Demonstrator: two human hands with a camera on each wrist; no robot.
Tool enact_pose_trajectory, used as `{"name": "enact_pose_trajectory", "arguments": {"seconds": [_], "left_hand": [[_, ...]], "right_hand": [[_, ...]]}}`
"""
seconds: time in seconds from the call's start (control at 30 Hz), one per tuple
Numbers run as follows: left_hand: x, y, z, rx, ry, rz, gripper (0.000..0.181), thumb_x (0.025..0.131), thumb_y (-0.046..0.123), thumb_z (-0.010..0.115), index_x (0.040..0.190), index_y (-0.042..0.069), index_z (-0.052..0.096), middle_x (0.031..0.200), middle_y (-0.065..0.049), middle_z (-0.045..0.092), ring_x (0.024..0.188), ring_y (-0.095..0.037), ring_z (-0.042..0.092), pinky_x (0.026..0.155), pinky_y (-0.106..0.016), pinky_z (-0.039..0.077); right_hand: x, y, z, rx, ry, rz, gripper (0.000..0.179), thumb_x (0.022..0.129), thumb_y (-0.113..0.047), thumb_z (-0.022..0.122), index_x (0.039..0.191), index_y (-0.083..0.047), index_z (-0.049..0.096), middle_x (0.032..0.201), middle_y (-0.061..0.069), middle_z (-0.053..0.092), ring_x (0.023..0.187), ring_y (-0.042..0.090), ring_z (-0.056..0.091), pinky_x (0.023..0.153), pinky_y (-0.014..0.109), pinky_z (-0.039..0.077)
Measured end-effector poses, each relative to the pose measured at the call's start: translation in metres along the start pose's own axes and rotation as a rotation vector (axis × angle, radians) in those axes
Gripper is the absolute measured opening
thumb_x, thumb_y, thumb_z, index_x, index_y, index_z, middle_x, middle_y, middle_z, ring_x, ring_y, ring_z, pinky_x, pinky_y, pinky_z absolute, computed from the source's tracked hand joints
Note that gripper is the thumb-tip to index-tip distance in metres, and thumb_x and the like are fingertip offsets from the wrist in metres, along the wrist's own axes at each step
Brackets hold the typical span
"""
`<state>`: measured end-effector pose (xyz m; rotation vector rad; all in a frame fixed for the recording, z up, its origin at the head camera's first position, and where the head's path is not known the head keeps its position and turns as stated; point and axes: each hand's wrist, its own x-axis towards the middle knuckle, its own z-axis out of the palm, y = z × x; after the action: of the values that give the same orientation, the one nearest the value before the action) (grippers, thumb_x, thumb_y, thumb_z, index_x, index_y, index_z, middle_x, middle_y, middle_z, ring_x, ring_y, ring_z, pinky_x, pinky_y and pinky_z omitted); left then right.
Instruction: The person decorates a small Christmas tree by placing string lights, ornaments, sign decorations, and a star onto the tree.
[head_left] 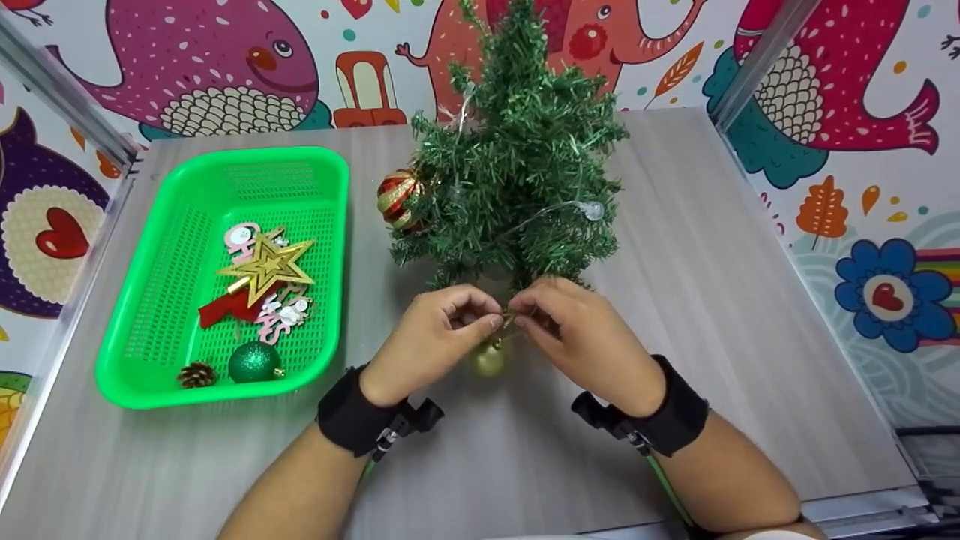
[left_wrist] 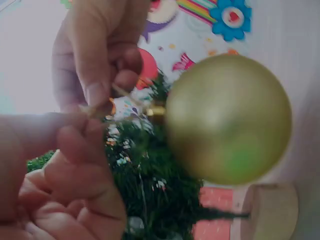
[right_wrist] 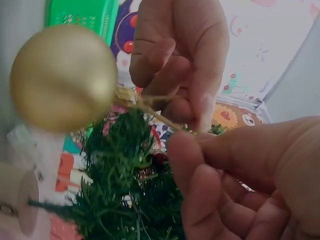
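Observation:
A matte gold Christmas bauble [left_wrist: 230, 120] hangs by a thin string loop [right_wrist: 159, 116] from its small metal cap. My left hand [head_left: 435, 337] pinches the string between thumb and fingertips. Close against it, my right hand [head_left: 589, 337] pinches the same string, the fingertips of both hands meeting. Just behind the hands stands a small artificial Christmas tree [head_left: 517, 165], its lower branches right at my fingers. A red-and-gold striped bauble [head_left: 401, 199] hangs on the tree's left side. In the head view the gold bauble is partly hidden below my fingers.
A green plastic basket [head_left: 339, 300] on the left holds a gold star [head_left: 268, 268], a green glitter bauble [head_left: 255, 362], a pinecone [head_left: 196, 374] and a red ribbon piece [head_left: 225, 309]. A clear light bulb on a wire [head_left: 591, 211] lies over the tree's branches. Cartoon-printed walls surround the table.

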<state>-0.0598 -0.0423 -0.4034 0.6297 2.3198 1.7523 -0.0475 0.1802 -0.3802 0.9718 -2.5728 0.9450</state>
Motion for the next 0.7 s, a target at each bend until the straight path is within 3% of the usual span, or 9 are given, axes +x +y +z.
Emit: {"name": "enact_pose_trajectory", "arguments": {"seconds": [0.1,0.3,0.37,0.5,0.7], "left_hand": [[0.001,-0.005,0.005,0.131,0.059,0.074,0.010,0.099,0.011,0.070,0.107,0.010,0.077,0.101,-0.003,0.074,0.090,-0.012,0.069,0.078,-0.025,0.056],[0.002,-0.018,0.018,0.533,0.232,0.409,0.016,0.097,0.001,0.069,0.111,0.005,0.076,0.106,-0.009,0.073,0.099,-0.021,0.070,0.088,-0.032,0.059],[0.004,-0.023,0.022,0.652,0.279,0.491,0.019,0.095,-0.003,0.069,0.111,0.004,0.076,0.106,-0.009,0.072,0.100,-0.024,0.070,0.090,-0.034,0.059],[0.010,-0.031,0.027,0.729,0.313,0.532,0.022,0.093,-0.007,0.069,0.111,0.005,0.075,0.106,-0.008,0.071,0.100,-0.024,0.069,0.093,-0.035,0.059],[0.018,-0.044,0.034,0.636,0.314,0.473,0.021,0.096,-0.005,0.067,0.111,0.007,0.075,0.107,-0.009,0.074,0.102,-0.024,0.072,0.090,-0.035,0.060]], "right_hand": [[0.000,0.001,0.004,-0.088,0.009,-0.007,0.015,0.095,-0.002,0.073,0.110,-0.007,0.072,0.103,0.006,0.071,0.089,0.015,0.067,0.073,0.027,0.057],[0.001,0.004,0.012,-0.230,0.054,-0.033,0.014,0.097,-0.001,0.071,0.109,-0.006,0.071,0.104,0.009,0.071,0.091,0.022,0.071,0.076,0.029,0.061],[0.002,0.005,0.014,-0.286,0.074,-0.042,0.013,0.097,-0.001,0.071,0.109,-0.006,0.071,0.104,0.010,0.072,0.091,0.023,0.072,0.076,0.031,0.061],[0.002,0.008,0.019,-0.393,0.106,-0.045,0.014,0.096,-0.001,0.071,0.108,-0.007,0.070,0.101,0.010,0.071,0.086,0.025,0.071,0.069,0.034,0.061],[0.001,0.013,0.024,-0.539,0.148,-0.040,0.008,0.097,-0.005,0.071,0.104,-0.008,0.069,0.089,0.010,0.068,0.072,0.025,0.066,0.056,0.035,0.057]]}}
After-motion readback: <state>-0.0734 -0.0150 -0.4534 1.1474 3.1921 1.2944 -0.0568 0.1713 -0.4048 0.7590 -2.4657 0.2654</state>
